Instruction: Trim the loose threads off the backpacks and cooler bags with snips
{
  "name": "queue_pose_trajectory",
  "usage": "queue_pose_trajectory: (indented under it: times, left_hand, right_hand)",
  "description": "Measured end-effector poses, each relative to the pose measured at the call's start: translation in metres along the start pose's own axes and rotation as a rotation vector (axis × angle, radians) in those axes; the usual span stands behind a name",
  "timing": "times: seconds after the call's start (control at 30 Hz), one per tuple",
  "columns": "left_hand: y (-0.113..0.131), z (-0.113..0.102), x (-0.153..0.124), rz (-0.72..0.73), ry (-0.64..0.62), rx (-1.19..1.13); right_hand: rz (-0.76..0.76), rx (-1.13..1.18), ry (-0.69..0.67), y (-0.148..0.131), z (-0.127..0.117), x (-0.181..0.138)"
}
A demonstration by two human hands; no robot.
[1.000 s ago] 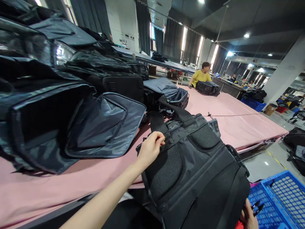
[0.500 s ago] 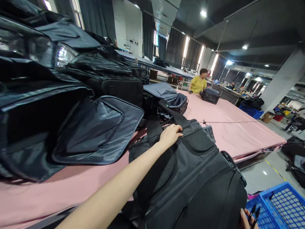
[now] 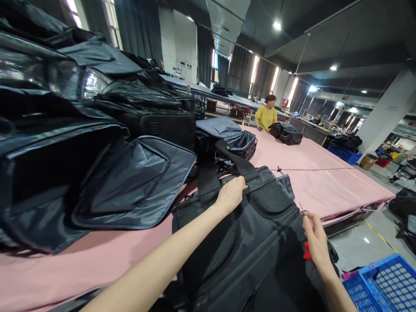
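Observation:
A black backpack [image 3: 260, 242] lies back-side up on the near edge of the pink table [image 3: 325, 173], its mesh padding and straps facing me. My left hand [image 3: 231, 195] is closed on the bag's top edge near the carry handle. My right hand [image 3: 314, 237] hovers over the bag's right side, fingers pinched on a small tool with a thin metal tip and a red part; I cannot make out what it is.
A tall pile of dark open bags [image 3: 97, 143] fills the left of the table. A blue plastic crate [image 3: 383, 281] stands on the floor at lower right. A person in a yellow shirt [image 3: 266, 116] handles a bag at the table's far end.
My right hand came up from the bag's lower right corner to its right side, now showing the pinched tool. My left hand kept its hold at the bag's top.

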State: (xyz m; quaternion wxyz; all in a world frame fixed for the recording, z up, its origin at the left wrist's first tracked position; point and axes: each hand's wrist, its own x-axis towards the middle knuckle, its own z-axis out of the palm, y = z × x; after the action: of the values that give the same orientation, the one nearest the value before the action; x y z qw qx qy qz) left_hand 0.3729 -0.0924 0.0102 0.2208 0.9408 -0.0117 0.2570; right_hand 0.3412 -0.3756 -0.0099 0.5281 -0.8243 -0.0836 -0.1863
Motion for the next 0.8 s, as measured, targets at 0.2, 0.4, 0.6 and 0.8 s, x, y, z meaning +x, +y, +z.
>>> queue_pose_trajectory:
  times: [0.2, 0.4, 0.6, 0.8]
  left_hand:
    - [0.005, -0.007, 0.005, -0.205, -0.01, -0.519]
    - [0.019, -0.002, 0.017, -0.366, -0.017, -0.855]
    - [0.043, 0.003, 0.013, -0.422, 0.045, -1.218]
    - [0.05, 0.003, 0.011, -0.481, 0.045, -1.497]
  right_hand:
    - [-0.21, -0.192, -0.085, -0.015, 0.058, 0.064]
    - [-0.292, -0.245, -0.05, -0.003, 0.091, 0.086]
    - [-0.301, -0.283, -0.042, 0.003, 0.09, 0.087]
    - [-0.297, -0.252, -0.046, 0.002, 0.088, 0.086]
